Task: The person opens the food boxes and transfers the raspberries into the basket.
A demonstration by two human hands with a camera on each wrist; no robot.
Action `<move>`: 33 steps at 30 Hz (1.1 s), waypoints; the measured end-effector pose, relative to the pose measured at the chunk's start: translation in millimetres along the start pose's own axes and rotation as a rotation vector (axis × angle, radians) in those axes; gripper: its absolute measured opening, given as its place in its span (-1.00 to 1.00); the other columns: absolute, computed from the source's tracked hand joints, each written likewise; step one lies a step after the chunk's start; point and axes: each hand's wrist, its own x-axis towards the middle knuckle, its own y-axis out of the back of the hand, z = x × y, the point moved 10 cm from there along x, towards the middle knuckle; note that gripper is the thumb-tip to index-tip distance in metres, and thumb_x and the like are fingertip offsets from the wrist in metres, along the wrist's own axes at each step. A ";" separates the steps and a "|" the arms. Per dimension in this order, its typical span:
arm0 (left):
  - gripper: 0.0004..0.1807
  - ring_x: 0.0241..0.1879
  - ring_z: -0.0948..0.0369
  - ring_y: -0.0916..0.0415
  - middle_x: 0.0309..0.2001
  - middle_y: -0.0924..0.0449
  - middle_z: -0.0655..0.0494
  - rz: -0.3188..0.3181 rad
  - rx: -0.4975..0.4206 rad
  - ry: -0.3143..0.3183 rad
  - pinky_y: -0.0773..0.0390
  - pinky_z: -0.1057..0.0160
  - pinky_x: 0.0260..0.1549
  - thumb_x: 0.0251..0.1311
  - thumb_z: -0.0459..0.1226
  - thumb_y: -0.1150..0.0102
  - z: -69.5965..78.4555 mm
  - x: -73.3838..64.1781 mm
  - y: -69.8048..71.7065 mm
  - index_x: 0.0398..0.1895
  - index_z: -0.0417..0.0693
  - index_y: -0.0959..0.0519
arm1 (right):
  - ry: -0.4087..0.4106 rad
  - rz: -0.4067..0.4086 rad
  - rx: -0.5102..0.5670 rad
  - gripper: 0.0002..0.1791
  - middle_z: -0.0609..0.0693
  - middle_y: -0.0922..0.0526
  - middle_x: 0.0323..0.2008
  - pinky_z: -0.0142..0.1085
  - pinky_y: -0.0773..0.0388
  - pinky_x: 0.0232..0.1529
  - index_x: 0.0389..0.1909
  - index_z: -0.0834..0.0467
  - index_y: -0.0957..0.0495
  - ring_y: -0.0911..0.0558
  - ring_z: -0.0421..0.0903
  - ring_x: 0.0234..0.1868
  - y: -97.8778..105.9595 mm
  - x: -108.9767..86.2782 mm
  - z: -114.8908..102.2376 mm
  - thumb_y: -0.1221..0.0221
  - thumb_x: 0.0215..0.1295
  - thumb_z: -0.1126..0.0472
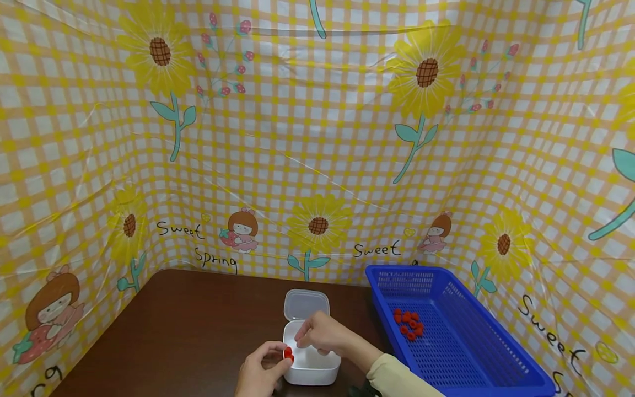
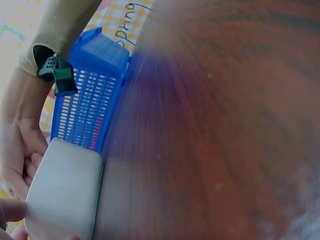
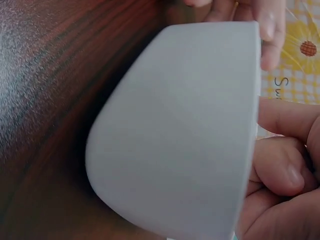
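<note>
A small white box (image 1: 311,376) stands on the table with its hinged lid (image 1: 306,305) raised at the back. My left hand (image 1: 263,370) is at the left rim, pinching small red raspberry-like pieces (image 1: 289,358) between thumb and fingers. Over the box's opening is my right hand (image 1: 324,333), reaching in from the right with bent fingers. No piece shows at its fingertips, and the inner side of that hand is partly hidden. The right wrist view has the box's wall (image 3: 175,125) in front, with the curled right fingers (image 3: 280,165) behind its rim.
To the right stands a blue perforated basket (image 1: 476,331), with several red raspberry-like pieces (image 1: 410,325) at its left side. Dark brown tabletop (image 1: 198,325) extends to the left. A checked sunflower-print cloth (image 1: 317,138) surrounds the table at the back and sides.
</note>
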 end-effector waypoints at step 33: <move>-0.61 -0.35 0.17 -0.68 -0.22 -0.70 -0.04 -0.012 -0.039 -0.009 -0.62 0.23 -0.56 0.11 -0.25 -0.46 -1.5 0.7 -0.2 -0.01 -0.19 -0.62 | 0.103 0.124 -0.206 -0.83 -0.24 -0.29 -0.80 -0.45 -0.01 -0.75 -0.71 0.19 -0.62 -0.13 -0.29 -0.76 -21.6 6.0 11.3 -0.42 -0.10 0.37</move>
